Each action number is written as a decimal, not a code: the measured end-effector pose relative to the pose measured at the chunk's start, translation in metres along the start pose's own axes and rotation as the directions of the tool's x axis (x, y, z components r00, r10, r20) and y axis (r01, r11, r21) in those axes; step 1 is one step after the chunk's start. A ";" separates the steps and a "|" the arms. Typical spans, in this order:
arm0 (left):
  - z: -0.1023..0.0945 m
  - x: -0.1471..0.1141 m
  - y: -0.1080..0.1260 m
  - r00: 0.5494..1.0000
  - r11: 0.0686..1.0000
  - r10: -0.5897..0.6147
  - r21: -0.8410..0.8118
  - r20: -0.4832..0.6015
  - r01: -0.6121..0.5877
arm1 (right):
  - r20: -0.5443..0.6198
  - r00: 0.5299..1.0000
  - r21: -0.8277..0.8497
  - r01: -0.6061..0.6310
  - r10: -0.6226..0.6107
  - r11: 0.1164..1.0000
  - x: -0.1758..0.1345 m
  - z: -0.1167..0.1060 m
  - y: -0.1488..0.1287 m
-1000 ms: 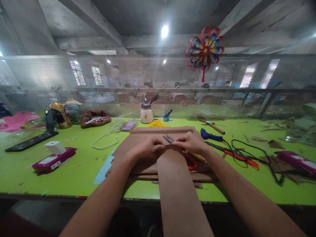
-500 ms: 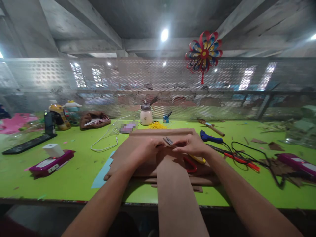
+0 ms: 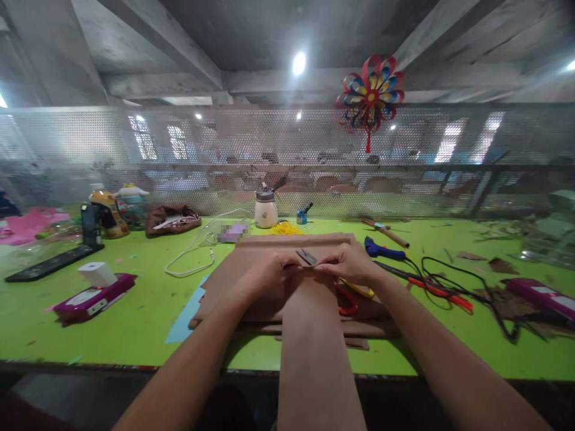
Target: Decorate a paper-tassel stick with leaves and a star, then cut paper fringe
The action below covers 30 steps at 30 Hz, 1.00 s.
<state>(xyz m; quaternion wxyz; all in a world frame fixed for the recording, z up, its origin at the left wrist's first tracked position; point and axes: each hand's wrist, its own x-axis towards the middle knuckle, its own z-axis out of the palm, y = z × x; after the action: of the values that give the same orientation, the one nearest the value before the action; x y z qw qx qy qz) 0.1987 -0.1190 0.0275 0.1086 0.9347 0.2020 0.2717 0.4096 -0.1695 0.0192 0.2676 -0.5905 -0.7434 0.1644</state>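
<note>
A long strip of brown paper (image 3: 314,347) runs from the middle of the table down over its front edge toward me. My left hand (image 3: 272,272) pinches the left corner of its far end. At the right corner, my right hand (image 3: 345,264) pinches the same end between thumb and fingers. Under the strip lies a stack of brown paper sheets (image 3: 251,254). On the stack rests a pair of scissors (image 3: 347,300) with red and yellow handles; its blade tips show just beyond the strip's end, and the strip hides its middle.
A blue glue gun (image 3: 384,250) with a black cord lies right of the stack, near a red-handled tool (image 3: 442,292). Purple power strips (image 3: 94,298) sit on both sides of the green table (image 3: 148,323). Behind stand a jar (image 3: 266,209) and a perforated metal screen (image 3: 251,137).
The near part of the paper strip has swung slightly left. My right hand's fingers have closed in on the corner, and both hands stay in nearly the same place.
</note>
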 end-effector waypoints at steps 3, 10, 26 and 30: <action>0.007 0.005 -0.012 1.000 0.998 0.019 -0.065 0.019 -0.018 | -0.002 1.000 -0.003 -0.003 0.003 1.000 0.000 0.001 -0.001; 0.006 0.012 -0.022 0.993 0.973 0.051 -0.229 0.107 -0.025 | 0.032 0.999 0.098 0.032 -0.036 0.995 0.000 0.006 0.004; 0.013 0.014 -0.030 0.977 0.965 0.046 -0.261 0.209 0.010 | -0.009 0.998 -0.167 0.065 -0.067 0.984 -0.004 0.008 -0.018; 0.011 0.014 -0.024 0.978 0.966 0.026 -0.258 0.208 0.029 | -0.035 0.999 -0.204 0.031 -0.039 0.978 -0.002 0.011 -0.020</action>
<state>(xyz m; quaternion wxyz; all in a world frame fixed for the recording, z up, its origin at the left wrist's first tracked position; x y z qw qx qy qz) 0.2083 -0.0924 0.0173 0.2507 0.9357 0.1528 0.1958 0.3872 -0.1756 0.0212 0.2229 -0.6048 -0.7612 0.0713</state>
